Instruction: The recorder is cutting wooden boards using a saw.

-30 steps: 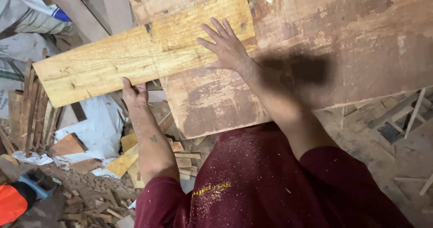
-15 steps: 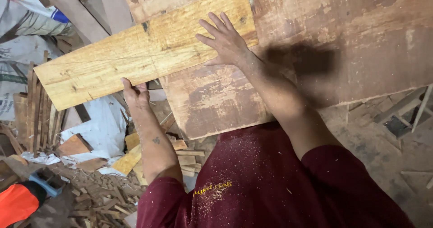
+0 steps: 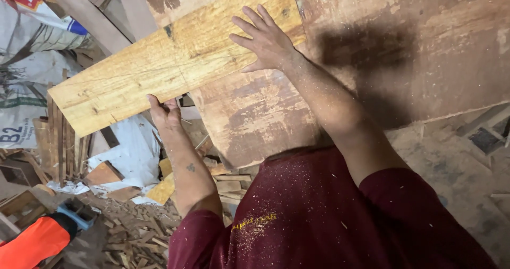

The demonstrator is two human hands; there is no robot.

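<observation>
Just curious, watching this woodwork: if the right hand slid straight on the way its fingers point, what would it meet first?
The right hand lies flat on the pale plank, fingers pointing up and left. It would probably cross more plank, then reach the plank's far edge; what lies beyond is unclear.

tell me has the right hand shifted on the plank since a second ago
No. The right hand stays flat on the yellow plank, near the same end by the brown worktop.

Warm overhead light (perhaps), hard shadow, sharp.

Left hand (image 3: 163, 109) curled gripping, right hand (image 3: 267, 39) flat, splayed.
</observation>
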